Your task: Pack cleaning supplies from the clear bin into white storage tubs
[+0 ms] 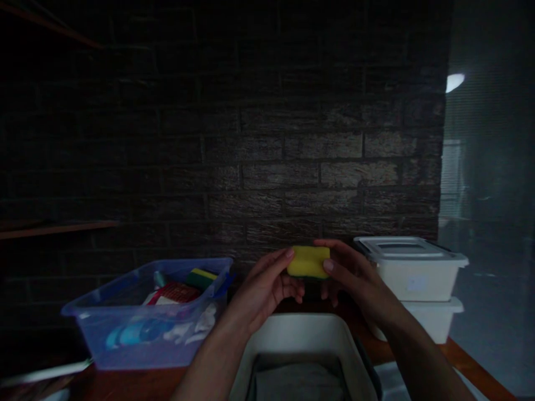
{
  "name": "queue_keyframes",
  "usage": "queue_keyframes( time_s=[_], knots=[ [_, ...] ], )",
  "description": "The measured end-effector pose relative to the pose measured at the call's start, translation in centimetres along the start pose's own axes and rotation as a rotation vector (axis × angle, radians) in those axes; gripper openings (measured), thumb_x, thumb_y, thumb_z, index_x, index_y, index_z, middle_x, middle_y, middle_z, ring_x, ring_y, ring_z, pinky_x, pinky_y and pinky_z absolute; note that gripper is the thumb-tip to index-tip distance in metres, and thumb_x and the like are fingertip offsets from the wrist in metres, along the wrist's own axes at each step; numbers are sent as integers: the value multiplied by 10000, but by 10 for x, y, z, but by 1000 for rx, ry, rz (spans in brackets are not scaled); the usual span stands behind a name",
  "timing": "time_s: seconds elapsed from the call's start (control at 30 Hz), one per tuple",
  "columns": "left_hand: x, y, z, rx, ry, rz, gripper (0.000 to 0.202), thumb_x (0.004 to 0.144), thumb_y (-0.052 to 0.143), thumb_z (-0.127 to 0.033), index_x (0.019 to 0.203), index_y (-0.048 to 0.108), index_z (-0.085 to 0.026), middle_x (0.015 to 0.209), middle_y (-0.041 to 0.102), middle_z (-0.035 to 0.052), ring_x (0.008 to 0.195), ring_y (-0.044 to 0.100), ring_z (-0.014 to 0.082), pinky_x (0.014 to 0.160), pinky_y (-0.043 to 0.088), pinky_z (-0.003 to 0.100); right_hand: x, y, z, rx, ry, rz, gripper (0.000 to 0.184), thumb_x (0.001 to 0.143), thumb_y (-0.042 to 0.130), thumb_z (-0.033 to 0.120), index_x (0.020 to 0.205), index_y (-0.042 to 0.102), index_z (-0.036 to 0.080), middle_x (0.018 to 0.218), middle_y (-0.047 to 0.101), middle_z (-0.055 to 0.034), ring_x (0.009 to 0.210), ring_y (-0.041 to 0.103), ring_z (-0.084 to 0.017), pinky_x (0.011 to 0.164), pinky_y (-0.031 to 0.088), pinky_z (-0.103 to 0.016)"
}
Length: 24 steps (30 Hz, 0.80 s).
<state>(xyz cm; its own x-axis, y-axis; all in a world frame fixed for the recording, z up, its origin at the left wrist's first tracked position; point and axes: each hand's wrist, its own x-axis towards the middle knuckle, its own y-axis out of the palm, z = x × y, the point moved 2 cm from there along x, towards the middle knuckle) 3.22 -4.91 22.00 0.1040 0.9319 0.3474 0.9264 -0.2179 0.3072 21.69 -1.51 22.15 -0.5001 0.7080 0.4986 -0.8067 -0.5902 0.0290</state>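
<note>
Fingers of both hands closed on one yellow sponge [308, 262], pinched by its two ends. Sponge: small oblong block, matte yellow face toward the camera, thin dark-green layer showing along the bottom edge, long side roughly level. Held in midair, above the far end of an open white tub [301, 327] at 6 o'clock.

Left hand [270, 281] at the sponge's 9 o'clock end — thumb on the yellow face, other fingers curled below. Right hand [353, 272] at the 3 o'clock end — thumb tip on the face's lower corner, index finger along the top edge, the rest bent underneath. Forearms come in from 7 and 5 o'clock.

Further out: bluish clear bin [106, 356] between 8 and 9 o'clock, with another sponge [203, 277] inside; stacked white containers [413, 278] around 3; dark brick wall [259, 139] at 12.
</note>
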Motion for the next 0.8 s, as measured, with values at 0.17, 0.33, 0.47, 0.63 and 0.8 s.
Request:
queue_keyframes(
  time_s=[0.17, 0.33, 0.47, 0.63, 0.8],
  knots=[
    [-10, -1, 0, -15, -39, 86, 360, 955, 653, -429, 1129, 671, -114, 811, 695, 89, 630, 692, 169, 571, 584, 275, -2, -1, 2, -26, 9, -13, 401, 917, 690, 522, 1111, 658, 173, 773, 654, -33, 560, 600, -132, 465, 459, -227],
    [-26, 5, -3, 33, -9, 91, 313, 864, 782, -318, 1087, 695, -116, 867, 706, 86, 643, 699, 157, 603, 585, 261, -6, 3, -3, 54, 72, -17, 410, 936, 653, 535, 1139, 636, 179, 666, 637, -25, 499, 580, -151, 435, 441, -237],
    [-29, 8, -2, 73, 61, 24, 321, 834, 811, -373, 997, 692, -122, 796, 692, 66, 605, 672, 143, 576, 576, 254, -11, 6, -8, 110, 50, -8, 403, 941, 631, 555, 1142, 627, 205, 733, 674, -51, 526, 607, -168, 429, 441, -241],
    [-28, 7, 0, 117, 116, 31, 388, 788, 852, -388, 1043, 719, -127, 786, 683, 58, 585, 653, 133, 560, 559, 244, -13, 3, -7, 85, 28, -1, 500, 855, 777, 474, 1263, 596, 250, 721, 659, -21, 571, 599, -165, 474, 460, -245],
    [-26, 7, -1, 47, 128, 91, 348, 849, 798, -343, 1138, 743, -156, 929, 699, 87, 600, 643, 114, 570, 552, 235, -11, 0, -5, 133, 70, 62, 541, 902, 713, 491, 1350, 571, 224, 651, 647, -26, 547, 579, -166, 469, 439, -246]
  ],
)
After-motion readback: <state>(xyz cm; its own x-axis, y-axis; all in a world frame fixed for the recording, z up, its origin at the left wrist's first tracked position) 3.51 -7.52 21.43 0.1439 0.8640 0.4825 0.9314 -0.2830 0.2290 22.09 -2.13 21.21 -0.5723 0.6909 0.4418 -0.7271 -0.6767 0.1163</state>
